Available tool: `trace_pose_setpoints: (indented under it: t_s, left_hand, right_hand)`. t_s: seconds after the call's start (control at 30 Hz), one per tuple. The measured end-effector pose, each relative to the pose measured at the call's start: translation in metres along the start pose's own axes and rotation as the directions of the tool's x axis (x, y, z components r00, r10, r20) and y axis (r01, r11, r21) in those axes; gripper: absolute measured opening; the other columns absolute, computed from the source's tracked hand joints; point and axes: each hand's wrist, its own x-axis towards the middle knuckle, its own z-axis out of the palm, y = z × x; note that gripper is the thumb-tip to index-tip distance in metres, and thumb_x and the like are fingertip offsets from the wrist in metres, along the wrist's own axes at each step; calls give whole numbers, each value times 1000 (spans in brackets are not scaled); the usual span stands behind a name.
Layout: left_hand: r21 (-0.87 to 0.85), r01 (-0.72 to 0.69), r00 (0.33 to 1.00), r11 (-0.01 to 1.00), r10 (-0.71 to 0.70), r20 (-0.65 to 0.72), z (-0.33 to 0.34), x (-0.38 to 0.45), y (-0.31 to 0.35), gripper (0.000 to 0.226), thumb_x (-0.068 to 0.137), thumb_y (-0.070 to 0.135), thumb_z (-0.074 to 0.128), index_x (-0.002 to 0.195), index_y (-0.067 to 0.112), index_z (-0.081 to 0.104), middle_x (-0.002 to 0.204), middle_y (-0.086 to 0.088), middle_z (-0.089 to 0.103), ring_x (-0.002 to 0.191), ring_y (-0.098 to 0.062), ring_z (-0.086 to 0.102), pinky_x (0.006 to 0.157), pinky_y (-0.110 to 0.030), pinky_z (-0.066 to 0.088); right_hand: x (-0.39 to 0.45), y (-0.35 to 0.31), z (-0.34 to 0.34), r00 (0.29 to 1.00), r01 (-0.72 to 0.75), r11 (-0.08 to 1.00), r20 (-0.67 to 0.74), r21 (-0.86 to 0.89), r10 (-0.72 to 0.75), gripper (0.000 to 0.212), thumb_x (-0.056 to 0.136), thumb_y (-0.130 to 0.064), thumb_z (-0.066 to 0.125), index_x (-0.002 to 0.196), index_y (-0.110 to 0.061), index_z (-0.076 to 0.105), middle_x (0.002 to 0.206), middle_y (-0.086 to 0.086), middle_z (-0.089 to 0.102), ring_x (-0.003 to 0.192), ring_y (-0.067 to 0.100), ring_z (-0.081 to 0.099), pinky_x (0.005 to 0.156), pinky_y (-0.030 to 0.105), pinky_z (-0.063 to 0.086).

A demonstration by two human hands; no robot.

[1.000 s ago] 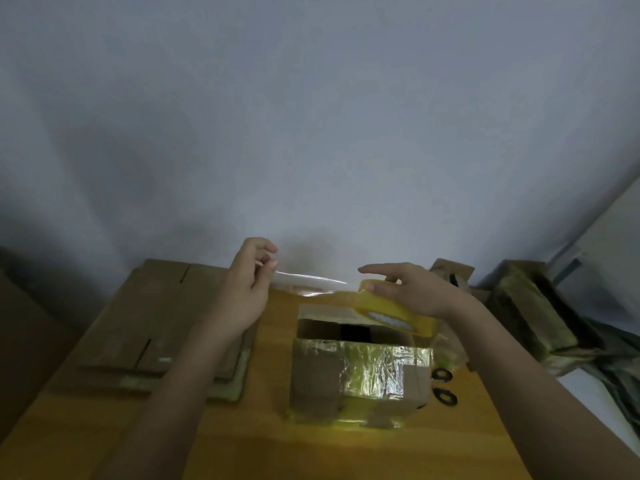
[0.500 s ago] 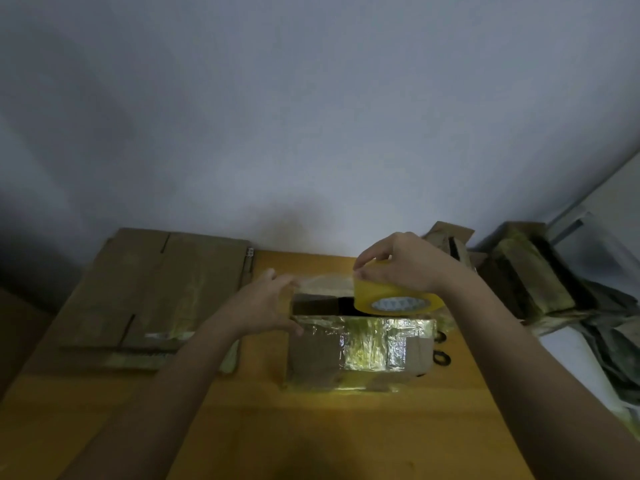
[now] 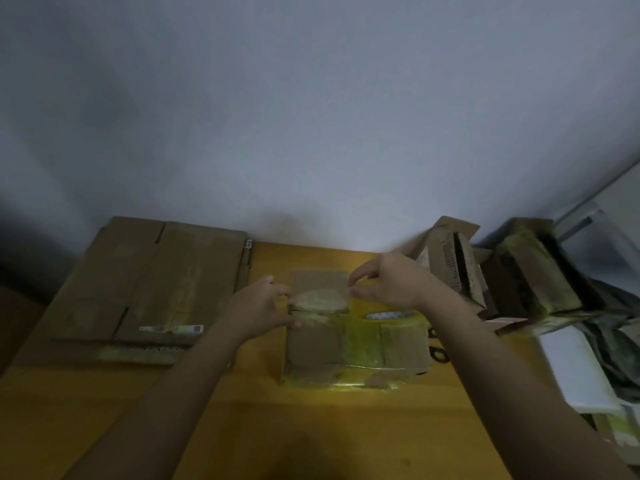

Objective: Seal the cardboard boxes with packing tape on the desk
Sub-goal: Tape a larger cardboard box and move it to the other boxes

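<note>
Both hands (image 3: pixel 263 308) (image 3: pixel 391 284) curled on taped box (image 3: pixel 353 341)

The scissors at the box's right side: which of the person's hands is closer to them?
The right. The right hand grips the tape roll over the box, on the side of the scissors. The left hand is at the box's far left edge.

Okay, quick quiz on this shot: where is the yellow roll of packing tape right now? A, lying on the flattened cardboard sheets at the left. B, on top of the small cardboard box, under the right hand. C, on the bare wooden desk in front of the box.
B: the yellow roll of packing tape sits at the right end of the small cardboard box top, with the right hand curled over it.
</note>
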Motion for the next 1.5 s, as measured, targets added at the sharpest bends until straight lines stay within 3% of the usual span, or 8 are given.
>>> trace_pose_setpoints:
  t_s: [0.33, 0.43, 0.53, 0.67, 0.8, 1.03, 1.27, 1.5]
  left_hand:
    - [26, 29, 999, 999, -30, 40, 0, 4, 1, 59, 70, 59, 75, 122, 37, 57, 156, -10, 26, 137, -26, 38, 97, -40, 43]
    - [-138, 16, 999, 990, -8, 53, -3, -1, -9, 69, 66, 54, 81, 126, 39, 51, 147, -8, 35, 130, -27, 44, 97, -44, 47]
    - [-593, 70, 997, 802, -43, 59, -6, -16, -20, 98, 63, 56, 80, 144, 33, 30, 122, -13, 48, 110, -27, 54, 86, -41, 51]
    - [-875, 54, 993, 481, -120, -5, 9, -21, -34, 60, 91, 44, 51, 145, 26, 34, 90, -6, 43, 66, -11, 42, 56, -22, 41]
    - [-891, 35, 975, 452, -210, -68, 32, -13, -44, 44, 99, 18, 50, 140, 32, 41, 82, -2, 47, 67, -13, 41, 60, -29, 39]
    - [-931, 67, 968, 360, -250, -27, 66, 0, -43, 39, 99, 20, 52, 137, 29, 46, 78, 1, 43, 63, -10, 37, 51, -23, 33]
    - [-944, 118, 966, 309, -255, 38, 82, 10, -37, 42, 94, 35, 58, 134, 37, 47, 99, -4, 48, 93, -20, 52, 74, -32, 43]
    - [-991, 133, 955, -5, -267, 130, 106, 12, -15, 52, 86, 41, 62, 136, 33, 48, 118, -9, 61, 106, -30, 64, 85, -47, 56]
  right_hand:
    - [7, 5, 8, 999, -28, 999, -30, -19, 28, 20, 86, -42, 69, 101, -32, 76, 112, -9, 71, 95, 18, 65, 82, 37, 54]
    - [8, 6, 9, 999, -41, 998, -22, -39, 40, 22, 86, -46, 68, 102, -33, 76, 112, -8, 71, 98, 14, 63, 84, 36, 53]
    - [9, 4, 11, 999, -37, 997, -5, -73, 37, 22, 86, -49, 66, 101, -35, 75, 114, -9, 70, 99, 13, 62, 85, 36, 54]
    - [13, -3, 13, 999, -25, 991, 16, -134, 28, 23, 87, -50, 64, 101, -35, 75, 119, -9, 67, 102, 12, 60, 82, 32, 53]
    - [20, -6, 18, 999, -31, 979, 29, -200, 38, 27, 87, -55, 62, 101, -35, 74, 116, -9, 68, 100, 12, 60, 78, 30, 51]
    - [25, -8, 21, 998, -55, 974, 18, -221, 61, 30, 85, -58, 62, 100, -35, 74, 113, -10, 69, 99, 12, 61, 81, 36, 55]
    - [24, -13, 21, 995, -87, 966, 24, -245, 95, 35, 87, -56, 62, 108, -30, 70, 114, -5, 67, 99, 14, 61, 82, 36, 55]
    - [24, -14, 23, 992, -122, 959, 5, -257, 127, 39, 87, -56, 61, 116, -31, 66, 121, -2, 64, 105, 18, 60, 83, 35, 54]
